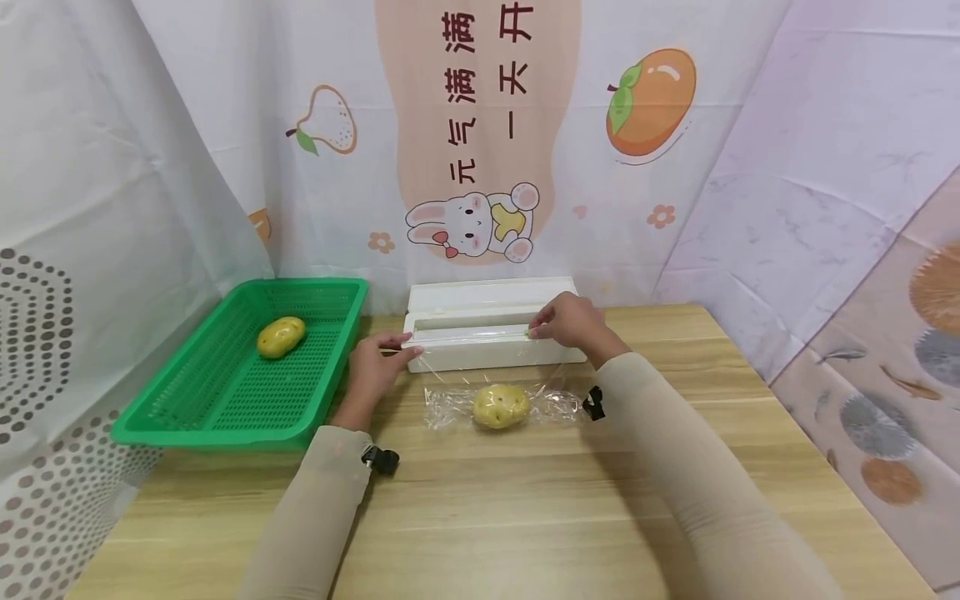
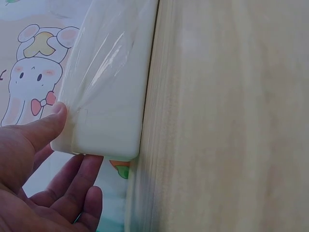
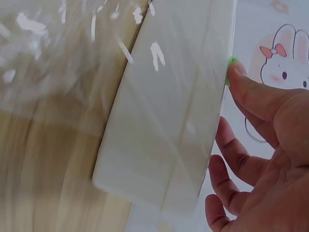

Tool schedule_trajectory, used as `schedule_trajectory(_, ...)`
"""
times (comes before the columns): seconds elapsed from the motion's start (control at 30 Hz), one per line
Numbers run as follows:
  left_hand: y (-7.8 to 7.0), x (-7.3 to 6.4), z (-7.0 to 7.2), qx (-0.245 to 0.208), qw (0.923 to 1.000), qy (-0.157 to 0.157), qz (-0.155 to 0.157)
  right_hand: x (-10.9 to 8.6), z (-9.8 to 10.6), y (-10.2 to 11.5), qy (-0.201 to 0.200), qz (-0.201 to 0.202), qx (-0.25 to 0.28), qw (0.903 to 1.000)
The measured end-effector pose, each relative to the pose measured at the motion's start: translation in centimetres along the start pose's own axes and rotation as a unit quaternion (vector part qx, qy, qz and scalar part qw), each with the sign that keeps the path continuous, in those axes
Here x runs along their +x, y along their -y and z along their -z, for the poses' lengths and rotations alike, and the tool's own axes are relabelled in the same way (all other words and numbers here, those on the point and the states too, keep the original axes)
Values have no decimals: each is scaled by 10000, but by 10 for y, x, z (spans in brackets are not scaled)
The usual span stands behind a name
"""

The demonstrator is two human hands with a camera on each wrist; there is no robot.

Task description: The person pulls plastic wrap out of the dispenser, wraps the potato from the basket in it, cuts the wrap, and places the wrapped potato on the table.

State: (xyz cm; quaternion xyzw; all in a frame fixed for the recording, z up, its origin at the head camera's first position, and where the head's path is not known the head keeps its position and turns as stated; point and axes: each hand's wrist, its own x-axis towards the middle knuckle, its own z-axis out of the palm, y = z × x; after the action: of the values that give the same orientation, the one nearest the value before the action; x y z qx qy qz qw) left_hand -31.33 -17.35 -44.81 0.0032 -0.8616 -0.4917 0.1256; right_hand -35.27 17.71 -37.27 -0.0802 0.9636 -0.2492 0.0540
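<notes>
A long white cling film dispenser box (image 1: 491,358) lies at the back of the table, its lid raised behind it. My left hand (image 1: 372,364) grips the box's left end, with the thumb on its upper front corner in the left wrist view. On the front edge, my right hand (image 1: 572,322) pinches a small green slider (image 3: 232,60) under the thumb; its other fingers lie along the box. Clear cling film (image 3: 53,58) runs from the box over its front and down to the table. A yellow potato (image 1: 501,407) sits amid the crumpled film before the box.
To the left stands a green plastic basket (image 1: 202,437), with another potato (image 1: 281,337) inside. The wooden table (image 1: 480,508) ends at a printed curtain (image 1: 330,217) behind the box. A black strap (image 1: 381,460) hangs at the left cuff.
</notes>
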Motion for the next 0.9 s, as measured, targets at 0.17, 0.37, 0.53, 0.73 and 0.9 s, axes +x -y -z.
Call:
schedule_trajectory(0.17, 1, 1, 1, -7, 10000, 46, -37, -2, 4, -9, -49, 16, 25, 10000)
schedule_trajectory(0.37, 1, 1, 2, 13, 10000, 25, -29, -3, 7, -20, -108, -20, -13, 9999)
schedule_trajectory(0.53, 1, 1, 2, 47, 10000, 20, -83, -3, 9, -27, -154, -23, -13, 9999)
schedule_trajectory(0.73, -1, 0, 2, -19, 10000, 41, -41, -3, 12, -32, -127, -13, 1, 9999)
schedule_trajectory(0.9, 0, 0, 3, -32, 10000, 8, -42, -5, 17, -36, -112, 63, -21, 9999)
